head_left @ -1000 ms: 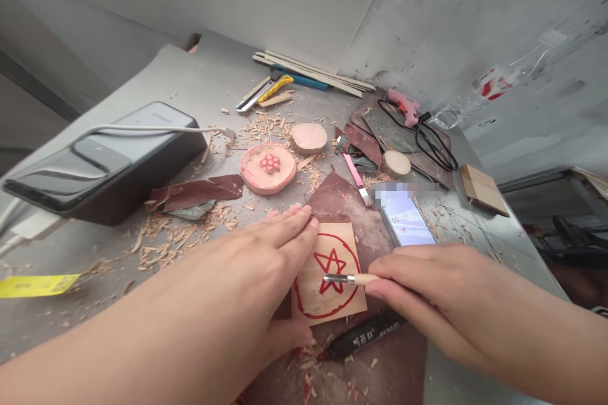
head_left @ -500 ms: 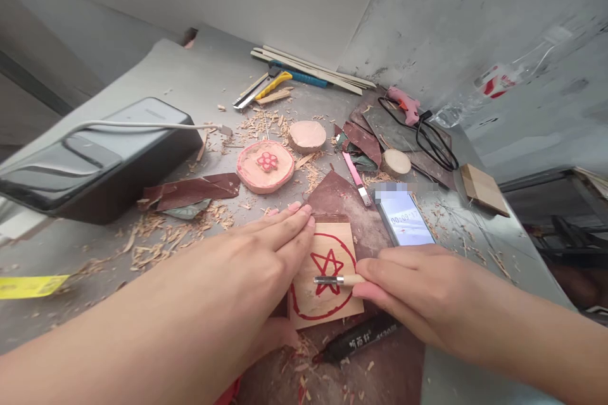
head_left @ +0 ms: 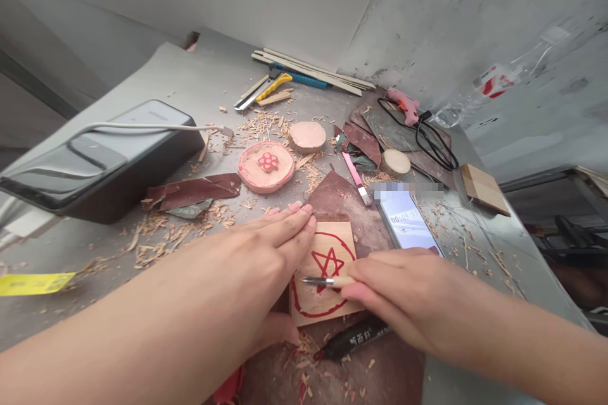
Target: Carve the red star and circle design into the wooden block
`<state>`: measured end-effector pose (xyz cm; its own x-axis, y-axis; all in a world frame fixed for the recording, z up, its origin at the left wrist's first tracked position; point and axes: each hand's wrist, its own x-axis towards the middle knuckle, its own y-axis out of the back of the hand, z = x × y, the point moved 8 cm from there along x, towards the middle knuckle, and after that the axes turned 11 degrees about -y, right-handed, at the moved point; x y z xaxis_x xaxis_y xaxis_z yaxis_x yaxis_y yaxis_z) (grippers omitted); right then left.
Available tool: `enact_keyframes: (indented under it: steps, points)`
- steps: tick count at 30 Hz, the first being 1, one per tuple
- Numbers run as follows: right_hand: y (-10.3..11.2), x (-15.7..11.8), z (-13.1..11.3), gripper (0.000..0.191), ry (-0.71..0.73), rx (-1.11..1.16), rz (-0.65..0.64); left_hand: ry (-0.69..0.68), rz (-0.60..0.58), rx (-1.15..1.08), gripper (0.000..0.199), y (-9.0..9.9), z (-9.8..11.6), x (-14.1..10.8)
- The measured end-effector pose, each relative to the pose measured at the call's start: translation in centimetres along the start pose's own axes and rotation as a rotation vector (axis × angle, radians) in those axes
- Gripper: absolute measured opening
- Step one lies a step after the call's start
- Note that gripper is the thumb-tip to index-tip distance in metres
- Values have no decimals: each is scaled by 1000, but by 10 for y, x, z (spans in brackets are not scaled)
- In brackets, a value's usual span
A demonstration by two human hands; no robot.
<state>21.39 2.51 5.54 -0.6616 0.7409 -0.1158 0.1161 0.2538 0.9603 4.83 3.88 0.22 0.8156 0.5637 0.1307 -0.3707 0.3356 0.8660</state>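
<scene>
the wooden block point(head_left: 316, 302) is smooth and matt, the carving tool's shaft point(head_left: 314, 280) shiny metal, the sandpaper point(head_left: 342, 204) rough.

Scuffed grey workbench point(head_left: 190, 76), scattered wood shavings point(head_left: 156, 253), two wood rounds point(head_left: 307, 137) point(head_left: 395, 162), carved disc with pink flower point(head_left: 266, 166), torn sandpaper point(head_left: 192, 191), yellow utility knife point(head_left: 273, 85), smartphone showing a timer point(head_left: 403, 221), black box point(head_left: 142, 183), cardboard square point(head_left: 483, 197), yellow strip point(head_left: 33, 283)

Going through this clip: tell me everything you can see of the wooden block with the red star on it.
The block is a roughly square piece of pale wood, lying flat on dark reddish sandpaper. A red five-pointed star sits inside a red circle on its top face. The left hand presses on its left side; a carving tool in the right hand crosses above it, and whether the tip touches the wood cannot be told.
</scene>
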Motion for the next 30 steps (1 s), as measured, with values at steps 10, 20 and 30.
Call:
enact_keyframes:
  steps: [10, 20, 30]
  points:
    - [10, 12, 3, 43, -84, 100, -134, -5, -46, 52, 101, 0, 9, 2]
    - [21, -12, 20, 37, -124, 257, -188, 43, -57, 65, 122, -1, -6, -2]
    - [13, -13, 20, 49, -12, 87, -123, 83, -30, 2, 114, -2, -8, -5]
